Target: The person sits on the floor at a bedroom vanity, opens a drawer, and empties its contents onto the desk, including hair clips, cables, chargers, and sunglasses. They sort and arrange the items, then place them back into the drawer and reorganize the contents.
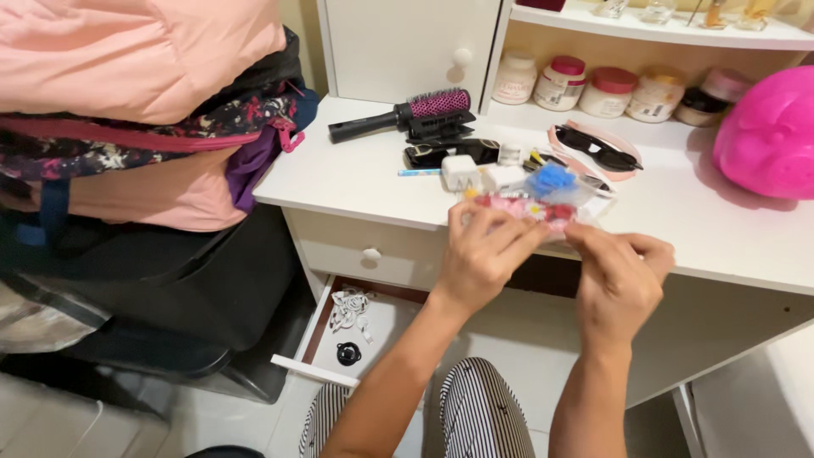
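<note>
i observe both hands raised at the front edge of the white dresser top (356,182), each pinching one end of a small clear plastic bag (543,203). the left hand (483,254) is closed on the bag's left end with fingers curled over it; the right hand (619,276) grips the right end between thumb and fingertips. the bag holds small red, pink and blue items; i cannot tell what they are. it hangs just over the front edge, near the middle of the top. behind it lie a round hairbrush with a pink barrel (398,116), a black hair clip (441,131), a blue pen (419,172) and dark sunglasses (600,148). a row of cream jars (593,89) stands on the shelf along the back edge, and a bright pink piggy bank (767,136) sits at the right. below the front left corner a drawer (339,339) stands pulled out.
</note>
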### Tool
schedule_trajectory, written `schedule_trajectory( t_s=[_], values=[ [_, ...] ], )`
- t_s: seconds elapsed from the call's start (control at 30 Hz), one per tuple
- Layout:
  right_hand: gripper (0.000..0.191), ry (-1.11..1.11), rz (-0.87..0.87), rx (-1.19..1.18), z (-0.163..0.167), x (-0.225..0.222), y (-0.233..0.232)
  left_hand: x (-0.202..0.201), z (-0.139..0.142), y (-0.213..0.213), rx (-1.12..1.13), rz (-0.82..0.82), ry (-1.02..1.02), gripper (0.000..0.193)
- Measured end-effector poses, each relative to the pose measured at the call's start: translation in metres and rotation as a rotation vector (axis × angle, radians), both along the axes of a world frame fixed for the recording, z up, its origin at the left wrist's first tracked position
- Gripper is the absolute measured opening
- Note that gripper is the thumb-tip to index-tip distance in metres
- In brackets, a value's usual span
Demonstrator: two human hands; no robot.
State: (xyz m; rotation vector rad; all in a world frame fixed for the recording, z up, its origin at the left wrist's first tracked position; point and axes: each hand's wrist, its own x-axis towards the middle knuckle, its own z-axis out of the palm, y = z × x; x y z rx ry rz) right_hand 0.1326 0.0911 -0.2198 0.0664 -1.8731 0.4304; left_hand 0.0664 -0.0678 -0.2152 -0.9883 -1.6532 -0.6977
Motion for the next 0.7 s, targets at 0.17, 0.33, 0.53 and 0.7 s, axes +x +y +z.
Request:
schedule_trajectory(
  t_s=[0.17,0.33,0.53,0.7],
  values=[
    [0.028,-0.088,-0.049,0.057,-0.001,-0.029,0.012,-0.014,0.001,0.022,0.003,0.095,-0.105,0.029],
    [0.026,0.107,0.044,0.017,-0.028,-0.018,-0.006,0.007,-0.03,-0.004,0.033,-0.019,-0.113,0.026],
    [0.028,0.09,0.473,0.073,-0.121,-0.016,-0.058,0.007,-0.11,-0.092,0.299,0.077,-0.217,0.015],
    [0.025,-0.271,0.789,0.033,-0.222,-0.066,-0.118,0.002,-0.183,-0.157,0.263,0.453,-0.688,0.017]
  ],
)
